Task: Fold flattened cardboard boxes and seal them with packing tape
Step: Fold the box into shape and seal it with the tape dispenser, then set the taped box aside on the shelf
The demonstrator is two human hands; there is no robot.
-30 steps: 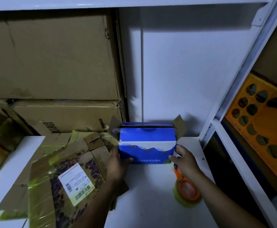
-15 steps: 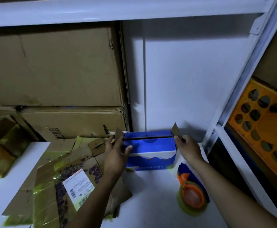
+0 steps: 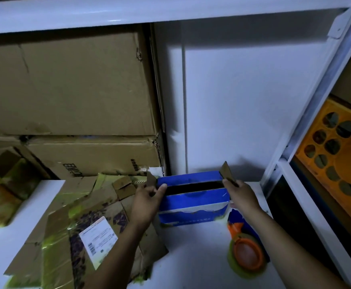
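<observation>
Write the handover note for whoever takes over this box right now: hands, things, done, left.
Left hand: fingers curled round the left end of the blue box, by its raised flap.
Right hand: pinches the raised right end flap.
The box stands on the white shelf near the back wall. The tape dispenser lies off its right front corner, with no hand on it. Flattened cardboard is piled to the left.
Done: box squared up, long top flaps folded in with a dark gap between them.
Left: close the top fully, probably both end flaps too, then tape the seam.
</observation>
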